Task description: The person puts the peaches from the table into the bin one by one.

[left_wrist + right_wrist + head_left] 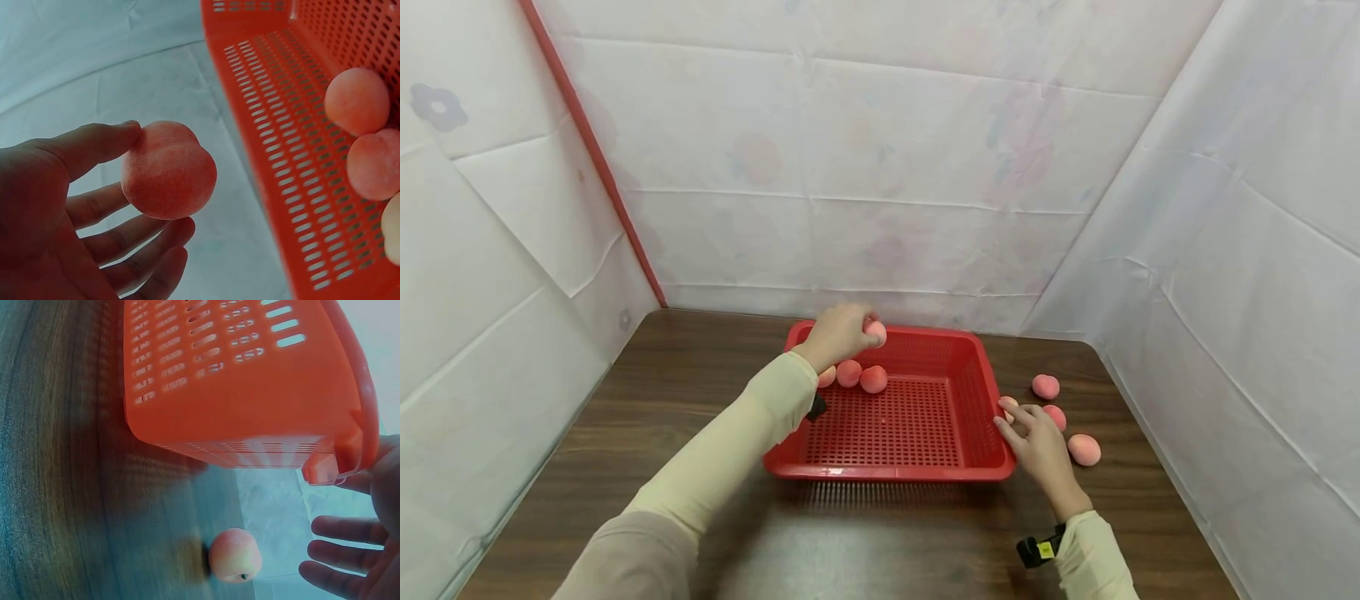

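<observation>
My left hand (844,332) hovers over the far left corner of the red slotted basket (925,473) and pinches a pink peach (876,332). In the left wrist view the thumb (94,142) and fingers curl round that peach (167,170). Three more peaches (873,379) lie in the basket just below it. My right hand (1021,419) is spread beside the basket's right rim, its fingers (340,529) straight and holding nothing. A peach (234,555) lies on the table just short of them.
Three more peaches (1045,386) (1057,416) (1083,449) lie on the dark wooden table (662,400) right of the basket. White sheeting (880,167) walls in the back and both sides. The basket's outer wall (250,394) stands close to my right hand.
</observation>
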Tool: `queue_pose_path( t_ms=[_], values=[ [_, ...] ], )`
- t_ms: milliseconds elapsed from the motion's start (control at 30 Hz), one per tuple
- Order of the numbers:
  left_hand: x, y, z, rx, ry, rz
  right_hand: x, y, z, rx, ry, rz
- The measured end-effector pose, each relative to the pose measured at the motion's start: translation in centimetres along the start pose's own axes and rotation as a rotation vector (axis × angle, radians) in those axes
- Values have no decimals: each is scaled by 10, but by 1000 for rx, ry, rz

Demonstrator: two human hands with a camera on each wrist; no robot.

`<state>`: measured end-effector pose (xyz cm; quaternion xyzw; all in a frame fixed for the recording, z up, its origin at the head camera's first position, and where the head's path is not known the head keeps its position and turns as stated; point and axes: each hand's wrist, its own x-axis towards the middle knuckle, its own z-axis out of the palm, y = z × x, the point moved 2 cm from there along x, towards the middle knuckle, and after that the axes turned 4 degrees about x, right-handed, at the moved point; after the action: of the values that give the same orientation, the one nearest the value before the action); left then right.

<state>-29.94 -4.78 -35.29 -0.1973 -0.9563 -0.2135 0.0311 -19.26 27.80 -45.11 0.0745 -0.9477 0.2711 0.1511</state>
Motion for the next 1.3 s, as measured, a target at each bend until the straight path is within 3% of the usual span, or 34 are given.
queue_pose_path(
  t_ms=[200,533,900,1300],
  values=[
    [4,4,15,-29,-71,-18,-2,0,0,13,9,-16],
    [12,9,42,-54,-171,27,0,-3,1,13,24,-22],
    [20,8,68,-27,-211,50,-4,-3,1,20,24,4],
    [20,7,85,24,-250,96,-7,-4,1,28,41,-3]
  ],
)
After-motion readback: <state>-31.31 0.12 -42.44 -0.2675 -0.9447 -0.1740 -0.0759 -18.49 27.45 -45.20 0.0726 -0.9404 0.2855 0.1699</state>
